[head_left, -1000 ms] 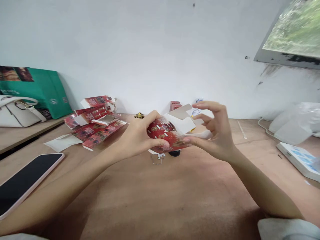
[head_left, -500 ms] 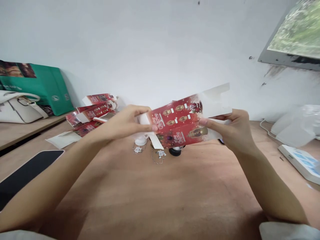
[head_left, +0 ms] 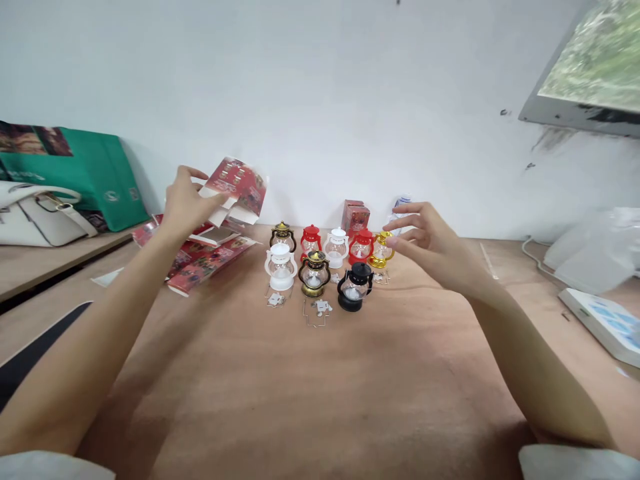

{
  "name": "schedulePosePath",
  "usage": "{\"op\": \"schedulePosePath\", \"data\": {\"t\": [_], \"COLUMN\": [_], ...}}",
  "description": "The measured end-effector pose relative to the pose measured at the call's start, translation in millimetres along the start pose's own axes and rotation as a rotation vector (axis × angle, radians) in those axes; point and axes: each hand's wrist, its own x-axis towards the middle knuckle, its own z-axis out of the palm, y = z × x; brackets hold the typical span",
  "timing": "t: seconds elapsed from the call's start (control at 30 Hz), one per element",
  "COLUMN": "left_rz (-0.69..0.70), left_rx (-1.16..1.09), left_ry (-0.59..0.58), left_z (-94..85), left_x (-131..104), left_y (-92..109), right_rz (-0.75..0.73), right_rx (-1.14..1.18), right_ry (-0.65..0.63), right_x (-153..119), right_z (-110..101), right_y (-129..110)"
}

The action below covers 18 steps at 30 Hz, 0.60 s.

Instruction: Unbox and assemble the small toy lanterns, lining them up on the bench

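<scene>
My left hand [head_left: 187, 200] grips an opened, flattened red cardboard box [head_left: 245, 187] by its white flaps, above a pile of similar red boxes [head_left: 213, 263]. My right hand [head_left: 425, 243] is open with spread fingers, holding nothing, close to a gold mini lantern [head_left: 381, 252]. Several mini lanterns stand upright at the middle of the table, among them a white lantern [head_left: 281, 268], a bronze lantern [head_left: 315, 275], a black lantern [head_left: 355, 288] and a red lantern [head_left: 361, 248]. Thin wire handles [head_left: 316, 325] and small white pieces [head_left: 321, 307] lie in front of them.
A red box [head_left: 355, 217] stands against the wall behind the lanterns. At left are a white handbag [head_left: 37, 217], a green bag [head_left: 107, 180] and a dark tablet-like panel [head_left: 35, 353]. At right lie a white power strip [head_left: 603, 327] and a translucent plastic bag [head_left: 595, 250].
The red box has gone from the middle to the left, over the pile, in my left hand. My right hand has let go of it. The lanterns behind it now show.
</scene>
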Motion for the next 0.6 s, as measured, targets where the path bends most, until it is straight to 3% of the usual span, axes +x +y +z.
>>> {"op": "schedulePosePath", "data": {"t": [0.07,0.2,0.33,0.47,0.6], "left_rz": [0.065,0.167,0.179,0.157,0.241], "left_rx": [0.151,0.411,0.462,0.484,0.477], "left_ry": [-0.001,-0.145,-0.214,-0.171,-0.032], "left_z": [15.5,52.1,83.8,95.3,92.5], "left_x": [10,32,45,45,37], "left_y": [-5,-12,-23,-30,-29], "right_rz": [0.047,0.099,0.121,0.137,0.210], "right_rx": [-0.093,-0.277,-0.279,-0.100,0.228], "right_ry": [-0.083,-0.267,-0.361,-0.260,0.014], "right_x": [0,1,3,-6,-30], "right_z": [3,10,18,38,70], "right_y": [2,5,14,32,63]}}
